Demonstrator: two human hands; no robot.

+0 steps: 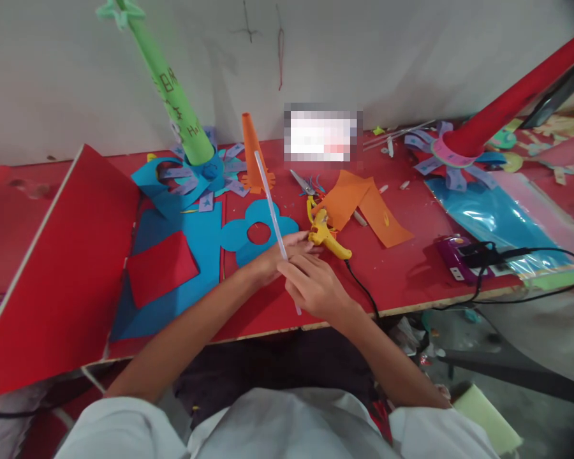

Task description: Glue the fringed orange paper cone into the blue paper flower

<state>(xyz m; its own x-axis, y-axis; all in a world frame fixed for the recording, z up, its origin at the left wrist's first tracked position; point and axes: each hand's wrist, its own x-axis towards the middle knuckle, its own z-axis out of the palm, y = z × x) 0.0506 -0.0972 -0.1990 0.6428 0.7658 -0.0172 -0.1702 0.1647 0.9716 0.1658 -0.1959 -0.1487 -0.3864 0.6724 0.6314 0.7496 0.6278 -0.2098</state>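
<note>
A long translucent glue stick [272, 207] slants upward from my right hand [318, 287], whose closed fingers grip its lower part. My left hand [282, 252] lies low over the table, partly hidden behind the right hand. Its visible fingers are stretched out and reach the back of a yellow glue gun [328, 237]; whether they touch it I cannot tell. The gun lies on its side, its black cord running off the front edge. Just left of my hands is a blue flower-shaped cutout [236, 236] with a round hole. Scissors [306, 188] with yellow handles lie behind the gun.
Orange sheets [382, 213] and an orange cone [253, 146] are on the red table [402, 280]. A green tube [167, 89] stands at left, near a raised red board [67, 255] and red piece [162, 268]. Right are a red tube [511, 102] and purple power strip [459, 258].
</note>
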